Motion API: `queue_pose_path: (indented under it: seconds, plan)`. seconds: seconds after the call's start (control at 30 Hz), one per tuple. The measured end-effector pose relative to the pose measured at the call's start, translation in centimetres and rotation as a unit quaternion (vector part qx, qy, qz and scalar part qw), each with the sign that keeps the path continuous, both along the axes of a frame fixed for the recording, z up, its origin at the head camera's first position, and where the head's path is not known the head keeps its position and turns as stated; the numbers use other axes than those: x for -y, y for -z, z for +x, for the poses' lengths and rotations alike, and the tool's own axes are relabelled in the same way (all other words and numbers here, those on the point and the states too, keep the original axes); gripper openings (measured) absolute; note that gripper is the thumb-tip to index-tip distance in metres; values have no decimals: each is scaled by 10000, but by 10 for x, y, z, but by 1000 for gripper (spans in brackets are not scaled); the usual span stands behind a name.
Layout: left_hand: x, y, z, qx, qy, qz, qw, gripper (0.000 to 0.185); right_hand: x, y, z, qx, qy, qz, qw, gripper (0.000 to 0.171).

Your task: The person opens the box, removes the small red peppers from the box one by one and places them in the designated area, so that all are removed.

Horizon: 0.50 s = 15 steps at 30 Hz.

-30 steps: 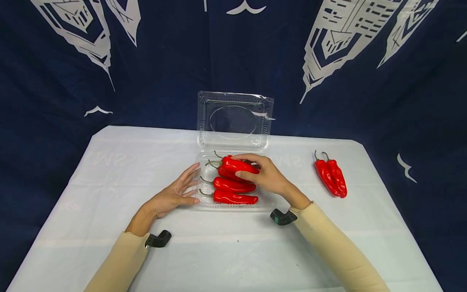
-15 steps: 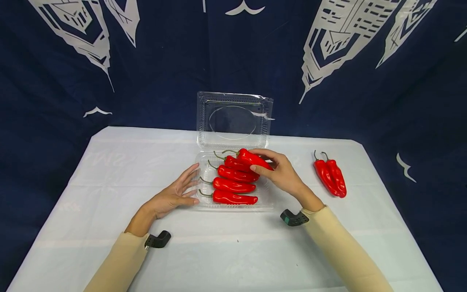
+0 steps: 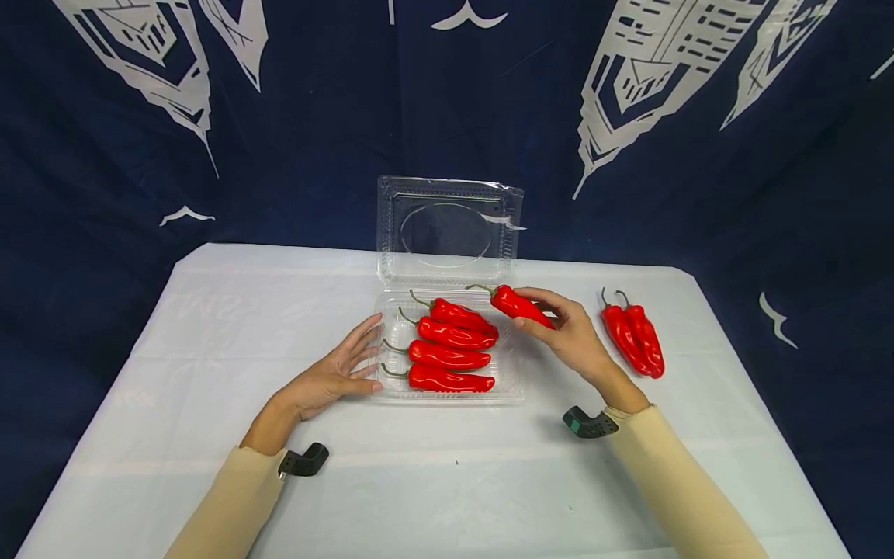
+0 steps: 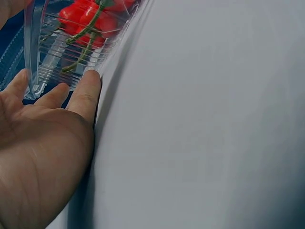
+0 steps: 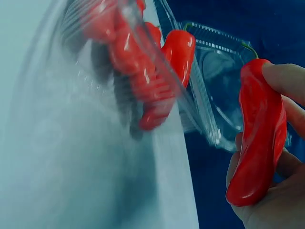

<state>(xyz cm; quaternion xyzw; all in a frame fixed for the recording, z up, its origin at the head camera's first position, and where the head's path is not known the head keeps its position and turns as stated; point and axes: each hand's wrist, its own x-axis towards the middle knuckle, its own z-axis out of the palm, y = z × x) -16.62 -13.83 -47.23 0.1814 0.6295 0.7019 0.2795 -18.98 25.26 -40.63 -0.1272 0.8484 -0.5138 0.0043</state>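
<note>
Your counter (image 3: 209, 435) carries a clear clamshell box (image 3: 513, 392) with four red peppers (image 3: 447, 355) lying in its tray. Your left hand (image 3: 328, 376) rests against the tray's left wall, fingers (image 4: 86, 93) straight and slightly spread. Your right hand (image 3: 576, 338) pinches a fifth pepper (image 3: 520, 305) just above the tray's right edge. Two spare peppers (image 3: 634, 338) lie to the right.

Clear tray (image 3: 513, 384) held four red peppers (image 3: 447, 355) filling its left and middle; a bare strip stayed free along its right side. Upright lid (image 3: 449, 229) blocked the far edge. Left hand (image 3: 334, 373) sat against the tray's left wall. Two loose peppers (image 3: 634, 340) lay on the table (image 3: 447, 481) to the right (near side open).
</note>
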Motion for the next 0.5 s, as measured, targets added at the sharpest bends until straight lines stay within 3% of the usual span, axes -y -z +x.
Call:
queue_pose_path:
  seconds: [0.5]
  plan:
    - [1, 3, -1, -14, 21, -49, 10000, 109, -26, 19, 8, -227, 1345, 15, 9907, 50]
